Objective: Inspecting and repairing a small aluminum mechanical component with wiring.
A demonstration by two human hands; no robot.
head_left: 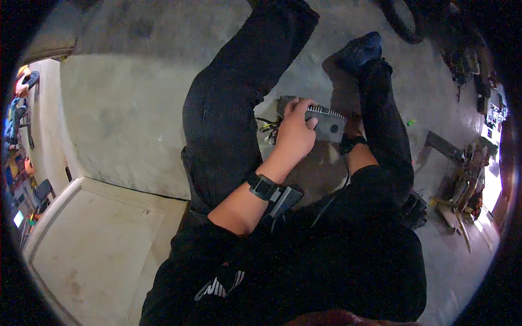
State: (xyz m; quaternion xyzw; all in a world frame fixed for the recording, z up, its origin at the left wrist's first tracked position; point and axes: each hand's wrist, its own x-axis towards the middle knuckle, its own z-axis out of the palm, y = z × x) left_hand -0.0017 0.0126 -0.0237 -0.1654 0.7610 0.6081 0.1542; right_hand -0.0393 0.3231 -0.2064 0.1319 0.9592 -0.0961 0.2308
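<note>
My left hand (296, 127) grips a dark grey finned metal box (329, 125) from above, fingers over its upper edge and thumb on its face, between my legs. Wires with small yellow and white connectors (267, 127) hang at the box's left. My right hand (353, 126) is at the box's right end, its fingers mostly hidden behind it. Dark straps with devices (263, 186) are on my left forearm, and a cable runs down from the right wrist.
My dark-clothed legs (217, 103) flank the box on a grey floor (125, 119). A pale panel (92, 244) is at lower left. Wood scraps (462, 206) and a small green item (411, 123) are right, a black tyre-like loop (413, 24) upper right, mixed clutter (24, 163) far left.
</note>
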